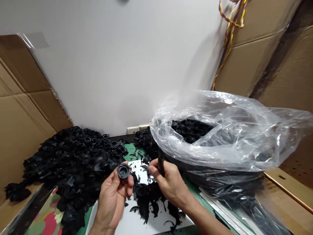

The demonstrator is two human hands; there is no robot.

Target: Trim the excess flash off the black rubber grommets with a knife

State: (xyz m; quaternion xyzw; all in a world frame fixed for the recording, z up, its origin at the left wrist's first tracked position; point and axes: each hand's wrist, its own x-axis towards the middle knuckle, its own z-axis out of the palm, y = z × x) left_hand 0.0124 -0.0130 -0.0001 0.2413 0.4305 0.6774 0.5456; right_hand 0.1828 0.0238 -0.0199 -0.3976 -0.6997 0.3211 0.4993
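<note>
My left hand [113, 195] pinches a round black rubber bellows-like part [123, 171] between thumb and fingers, its cupped end facing me. To the right, my closed right hand [170, 181] is wrapped round a slim dark tool [160, 162]; its upper part sticks up above the fist and its working end cannot be made out. The two hands are apart, over a white board [137, 222]. Black rubber scraps [146, 202] and curled trimmings lie on the board between and below them.
A large heap of black rubber parts [83, 153] lies on the left. At the right, an open clear plastic bag [232, 153] holds many more. Cardboard panels [26, 85] flank the white wall [122, 65]. Twisted wires [227, 49] hang at upper right; a gold phone [288, 186] lies beyond the bag.
</note>
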